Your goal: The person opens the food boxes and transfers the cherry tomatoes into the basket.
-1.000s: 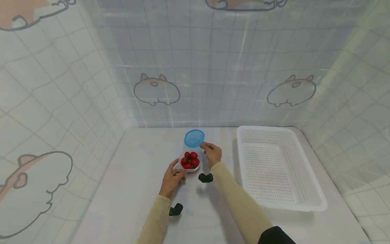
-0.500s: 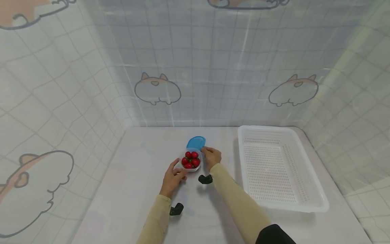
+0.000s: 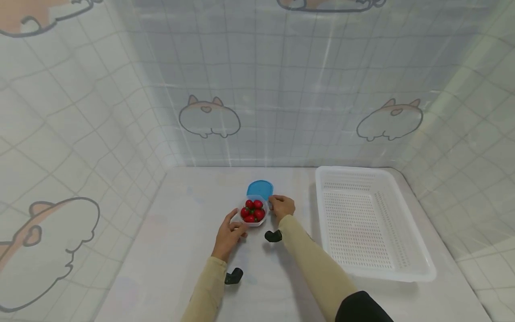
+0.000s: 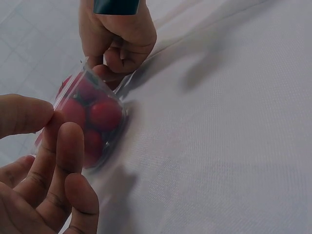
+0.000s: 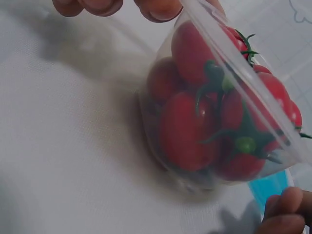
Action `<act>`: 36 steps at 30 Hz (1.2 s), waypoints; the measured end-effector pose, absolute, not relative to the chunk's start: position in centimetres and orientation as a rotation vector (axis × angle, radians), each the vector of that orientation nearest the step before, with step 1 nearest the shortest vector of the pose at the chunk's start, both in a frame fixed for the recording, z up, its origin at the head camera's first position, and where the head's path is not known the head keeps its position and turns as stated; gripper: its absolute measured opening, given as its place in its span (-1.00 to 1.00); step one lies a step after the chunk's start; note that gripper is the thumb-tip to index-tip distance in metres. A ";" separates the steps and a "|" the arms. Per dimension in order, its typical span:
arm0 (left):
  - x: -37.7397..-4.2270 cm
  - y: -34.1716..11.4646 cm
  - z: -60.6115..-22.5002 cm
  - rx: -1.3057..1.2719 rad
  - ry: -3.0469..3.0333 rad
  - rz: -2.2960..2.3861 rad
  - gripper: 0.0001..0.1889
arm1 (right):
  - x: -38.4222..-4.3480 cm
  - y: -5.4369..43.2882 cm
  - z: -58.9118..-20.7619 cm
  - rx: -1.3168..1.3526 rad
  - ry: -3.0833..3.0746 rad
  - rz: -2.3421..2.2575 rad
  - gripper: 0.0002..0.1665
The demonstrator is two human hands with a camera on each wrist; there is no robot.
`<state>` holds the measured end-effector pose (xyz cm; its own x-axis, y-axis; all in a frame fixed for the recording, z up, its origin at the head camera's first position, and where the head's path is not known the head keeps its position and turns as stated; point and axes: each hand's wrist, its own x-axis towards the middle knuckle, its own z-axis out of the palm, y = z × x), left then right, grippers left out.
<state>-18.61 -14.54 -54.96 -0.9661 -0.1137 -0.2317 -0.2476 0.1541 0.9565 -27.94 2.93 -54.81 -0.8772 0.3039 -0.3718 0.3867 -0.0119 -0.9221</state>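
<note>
A clear plastic container (image 3: 257, 223) stands on the table, full of red cherry tomatoes (image 3: 252, 211) with green stems. My left hand (image 3: 229, 237) holds its near-left rim, thumb and finger apart around the corner. The blue lid (image 3: 259, 189) is just behind the container, its near edge close to the back rim. At the lid's right corner, my right hand (image 3: 282, 207) pinches the edge between thumb and curled fingers. In the right wrist view, a strip of the lid (image 5: 270, 189) shows beside those fingertips. The container hides the lid's lower part there.
A large white perforated basket (image 3: 418, 250) stands to the right of my right forearm. Dark wrist mounts (image 3: 234, 276) stick out beside both sleeves. White tiled-pattern sheeting (image 3: 257, 89) with cartoon drawings surrounds the table (image 3: 185, 250) at the back and sides.
The lid has come down from a raised position behind the container and looks flatter and nearer. My right hand moved slightly toward me with it. The left hand stays at the container.
</note>
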 end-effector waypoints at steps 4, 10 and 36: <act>-18.7 -14.6 -54.9 -0.365 2.300 1.953 -0.26 | -28.3 3.0 -55.0 0.768 2.095 -2.081 -0.70; -18.9 -14.6 -54.9 -0.358 2.316 1.934 -0.25 | -28.3 3.0 -55.1 0.763 2.054 -2.121 -0.72; -19.0 -14.6 -54.7 -0.362 2.314 1.898 -0.28 | -28.2 3.6 -50.9 0.162 2.581 -1.949 -0.67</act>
<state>-18.96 -14.61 -54.66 -0.9633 -0.1037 -0.2478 -0.2633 0.1814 0.9475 -28.19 3.58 -50.92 -0.9904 0.1373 0.0168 0.0215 0.2724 -0.9619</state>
